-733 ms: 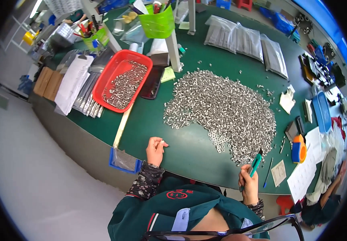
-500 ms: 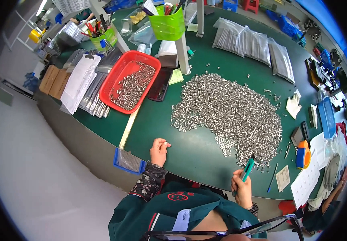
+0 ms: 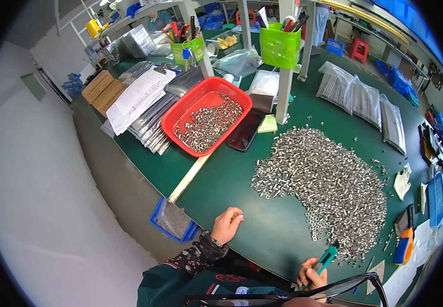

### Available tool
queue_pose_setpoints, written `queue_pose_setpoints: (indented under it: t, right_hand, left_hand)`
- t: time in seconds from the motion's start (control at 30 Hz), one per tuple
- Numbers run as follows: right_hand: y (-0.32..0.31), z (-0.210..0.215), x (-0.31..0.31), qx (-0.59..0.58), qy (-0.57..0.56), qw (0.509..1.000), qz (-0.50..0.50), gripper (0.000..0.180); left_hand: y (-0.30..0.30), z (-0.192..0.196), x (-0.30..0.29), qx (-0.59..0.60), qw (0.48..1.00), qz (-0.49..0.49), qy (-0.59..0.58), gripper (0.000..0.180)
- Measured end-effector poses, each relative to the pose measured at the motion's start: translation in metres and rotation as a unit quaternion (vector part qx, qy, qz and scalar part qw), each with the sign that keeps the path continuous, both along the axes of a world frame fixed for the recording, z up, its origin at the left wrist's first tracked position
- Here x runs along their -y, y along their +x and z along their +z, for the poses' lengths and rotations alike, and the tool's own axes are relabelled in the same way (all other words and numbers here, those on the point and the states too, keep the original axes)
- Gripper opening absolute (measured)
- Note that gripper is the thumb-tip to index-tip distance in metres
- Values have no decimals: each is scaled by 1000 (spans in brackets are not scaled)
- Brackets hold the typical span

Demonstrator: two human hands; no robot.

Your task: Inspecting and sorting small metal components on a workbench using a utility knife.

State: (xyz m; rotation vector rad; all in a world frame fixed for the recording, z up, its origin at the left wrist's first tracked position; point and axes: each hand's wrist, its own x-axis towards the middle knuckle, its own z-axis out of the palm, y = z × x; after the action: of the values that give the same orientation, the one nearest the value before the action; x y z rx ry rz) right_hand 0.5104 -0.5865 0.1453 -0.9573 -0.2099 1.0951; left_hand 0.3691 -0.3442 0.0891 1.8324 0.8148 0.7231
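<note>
My right hand is closed round a teal utility knife at the table's near edge. Its dark tip points at the lower end of a large heap of small, shiny metal rings. Over bare green tabletop, left of the heap, my left hand is curled closed with thumb against fingers. Whether anything small sits in that grip is hidden. Farther back, a red plastic basket holds more of the small metal parts.
A dark phone lies beside the basket, near a grey post. Papers and bagged stacks are at left, plastic-bagged rods at far right. A white glove and an orange-blue tape dispenser lie right. A blue bin stands below the table edge.
The whole view has shifted, so the table and both hands appear lower and farther right. My left hand stays closed, and my right still grips the knife by the heap.
</note>
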Motion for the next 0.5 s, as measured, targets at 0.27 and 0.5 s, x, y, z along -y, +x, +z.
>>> queue_pose_setpoints:
  t: [0.27,0.5]
  right_hand:
    - [-49,-17,27,73,47,996,-6,25]
    - [-130,-21,74,101,14,994,-27,21]
  left_hand:
    - [-2,0,0,76,995,-41,50,9]
    - [-75,-7,32,137,980,-46,135,19]
